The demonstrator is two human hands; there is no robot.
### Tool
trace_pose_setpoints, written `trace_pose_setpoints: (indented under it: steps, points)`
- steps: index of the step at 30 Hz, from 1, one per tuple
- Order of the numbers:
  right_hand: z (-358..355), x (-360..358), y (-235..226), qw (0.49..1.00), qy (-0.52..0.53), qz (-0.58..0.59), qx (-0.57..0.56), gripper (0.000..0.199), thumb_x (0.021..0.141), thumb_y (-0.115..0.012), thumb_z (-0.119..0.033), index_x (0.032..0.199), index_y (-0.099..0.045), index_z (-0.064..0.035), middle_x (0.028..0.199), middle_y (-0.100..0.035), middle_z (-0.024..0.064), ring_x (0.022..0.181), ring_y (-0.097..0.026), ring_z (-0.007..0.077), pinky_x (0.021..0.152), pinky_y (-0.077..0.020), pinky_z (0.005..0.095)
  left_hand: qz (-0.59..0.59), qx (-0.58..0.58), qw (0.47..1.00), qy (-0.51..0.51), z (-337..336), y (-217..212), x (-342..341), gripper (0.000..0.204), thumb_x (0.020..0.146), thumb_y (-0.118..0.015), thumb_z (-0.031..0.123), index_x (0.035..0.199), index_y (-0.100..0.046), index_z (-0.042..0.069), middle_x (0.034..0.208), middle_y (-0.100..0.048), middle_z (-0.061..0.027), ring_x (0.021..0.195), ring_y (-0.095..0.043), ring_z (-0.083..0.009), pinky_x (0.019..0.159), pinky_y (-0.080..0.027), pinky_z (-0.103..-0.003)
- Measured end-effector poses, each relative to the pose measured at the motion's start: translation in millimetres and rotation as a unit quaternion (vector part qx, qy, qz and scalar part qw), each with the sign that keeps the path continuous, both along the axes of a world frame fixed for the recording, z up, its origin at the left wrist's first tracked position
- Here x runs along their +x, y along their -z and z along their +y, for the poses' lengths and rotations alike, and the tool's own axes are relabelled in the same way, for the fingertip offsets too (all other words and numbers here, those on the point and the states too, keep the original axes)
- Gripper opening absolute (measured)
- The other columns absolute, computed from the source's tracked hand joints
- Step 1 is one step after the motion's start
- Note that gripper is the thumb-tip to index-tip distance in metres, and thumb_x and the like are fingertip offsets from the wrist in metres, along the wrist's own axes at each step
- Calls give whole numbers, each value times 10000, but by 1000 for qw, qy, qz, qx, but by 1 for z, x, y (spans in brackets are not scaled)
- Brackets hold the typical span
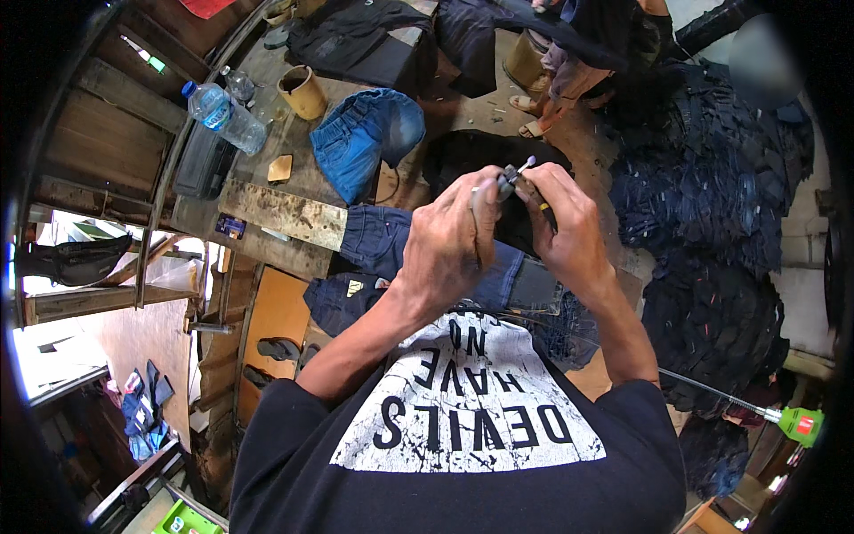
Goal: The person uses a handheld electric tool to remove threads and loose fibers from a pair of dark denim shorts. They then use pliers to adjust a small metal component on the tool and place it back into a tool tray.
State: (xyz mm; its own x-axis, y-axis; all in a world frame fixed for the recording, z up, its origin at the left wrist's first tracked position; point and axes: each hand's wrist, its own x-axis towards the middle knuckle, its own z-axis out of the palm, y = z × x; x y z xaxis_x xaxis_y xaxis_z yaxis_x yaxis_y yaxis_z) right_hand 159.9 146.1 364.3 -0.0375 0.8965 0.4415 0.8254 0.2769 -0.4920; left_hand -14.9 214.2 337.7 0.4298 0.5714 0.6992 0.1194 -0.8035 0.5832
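Note:
Raised in front of my chest, my left hand (449, 222) and my right hand (567, 221) close together, fingers pinched around what looks like a rotary tool handpiece (508, 175). Out of its dark end sticks a thin bit with a pale lilac tip (531, 162). My fingers hide most of the handpiece's body. A bit of yellow shows beside my right fingers. Below my hands, dark blue jeans (378, 238) stretch across the bench and toward my lap.
A wooden bench (294, 254) carries blue denim shorts (342, 138), a bamboo cup (302, 92) and a water bottle (222, 116). Dark fabric scraps (703, 178) pile up at right. A metal flexible shaft (712, 392) meets a green tool (801, 425). Another person (569, 76) sits beyond.

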Motion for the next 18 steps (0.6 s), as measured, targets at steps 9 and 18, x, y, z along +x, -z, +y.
trace_pose_setpoints:
  steps: [9, 18]
  points:
    - [28, 19, 21, 993, -8, -45, 111, 356, 889, -681, 93, 1233, -666, 0, 1176, -719, 180, 1126, -703, 377, 964, -570, 443, -91, -198, 976, 14, 3, 0, 0, 354, 1165, -466, 239, 1294, -692, -1, 899, -748, -66, 621, -605, -88, 566, -505, -269]
    - [56, -37, 184, 931, -66, 185, -308, 327, 1089, -600, -197, 1361, -597, -16, 1148, -718, 178, 1109, -695, 289, 1009, -524, 422, -99, -220, 970, -23, -10, 25, -42, 347, 1066, -650, 136, 1395, -643, 27, 1199, -747, -172, 991, -769, -249, 824, -621, -356]
